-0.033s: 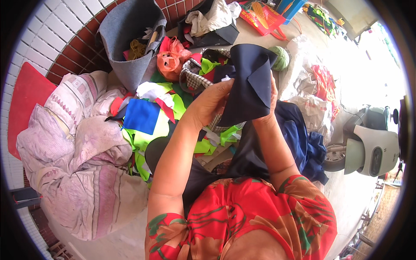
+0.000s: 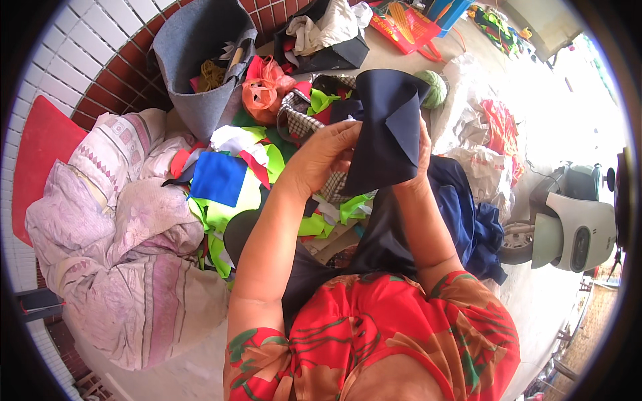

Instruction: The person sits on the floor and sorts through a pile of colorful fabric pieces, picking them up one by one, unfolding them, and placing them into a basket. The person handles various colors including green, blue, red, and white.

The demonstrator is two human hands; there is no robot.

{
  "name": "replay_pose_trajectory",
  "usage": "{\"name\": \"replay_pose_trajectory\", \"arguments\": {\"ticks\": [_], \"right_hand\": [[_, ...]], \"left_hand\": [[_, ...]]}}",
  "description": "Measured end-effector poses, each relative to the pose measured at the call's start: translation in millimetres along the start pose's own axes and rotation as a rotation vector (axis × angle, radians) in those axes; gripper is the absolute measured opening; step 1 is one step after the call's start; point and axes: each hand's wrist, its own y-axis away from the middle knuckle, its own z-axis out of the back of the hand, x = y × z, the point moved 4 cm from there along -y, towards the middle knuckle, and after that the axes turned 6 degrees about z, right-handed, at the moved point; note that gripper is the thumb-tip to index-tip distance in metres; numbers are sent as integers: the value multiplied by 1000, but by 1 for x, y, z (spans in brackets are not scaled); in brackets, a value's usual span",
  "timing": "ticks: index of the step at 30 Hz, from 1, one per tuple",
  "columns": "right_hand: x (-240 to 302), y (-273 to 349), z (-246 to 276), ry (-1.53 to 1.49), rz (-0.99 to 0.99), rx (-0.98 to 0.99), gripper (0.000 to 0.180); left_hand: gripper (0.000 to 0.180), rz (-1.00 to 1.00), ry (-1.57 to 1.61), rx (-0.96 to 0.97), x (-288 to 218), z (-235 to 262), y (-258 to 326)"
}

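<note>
Up in front of me hangs a folded piece of dark navy cloth (image 2: 381,144), with a triangular flap lying across its face. My left hand (image 2: 328,154) pinches its left edge, thumb and fingers closed together there. On the opposite edge, my right hand (image 2: 423,150) is closed round the cloth, its fingers mostly hidden behind it. Below and left of the cloth sit a checked fabric bag (image 2: 299,115) and a heap of bright green scraps (image 2: 247,194), with a blue square of cloth (image 2: 218,179) on top.
A grey felt bin (image 2: 194,73) stands at the back left, beside an orange-red bundle (image 2: 265,90). A large pale pink cloth bundle (image 2: 134,220) lies on the left. To the right are a green ball of twine (image 2: 435,89), white plastic sacks (image 2: 468,127) and a parked scooter (image 2: 575,227).
The left hand's fingers have shifted slightly along the cloth's left edge. The cloth's lower left corner has risen a little; the right hand stays nearly in place.
</note>
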Motion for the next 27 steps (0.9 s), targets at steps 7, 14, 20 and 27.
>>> {"name": "replay_pose_trajectory", "arguments": {"ticks": [7, 14, 20, 27], "right_hand": [[32, 22, 33, 564, 3, -348, 37], [47, 40, 52, 659, 26, -526, 35], [55, 48, 69, 648, 5, -526, 37], [32, 46, 73, 546, -9, -588, 42]], "left_hand": [[46, -307, -193, -370, -26, 29, 9], [46, -640, -513, -514, -45, 31, 18], [50, -604, -448, -433, -51, 24, 22], [58, -484, -605, -332, -43, 11, 18]]}}
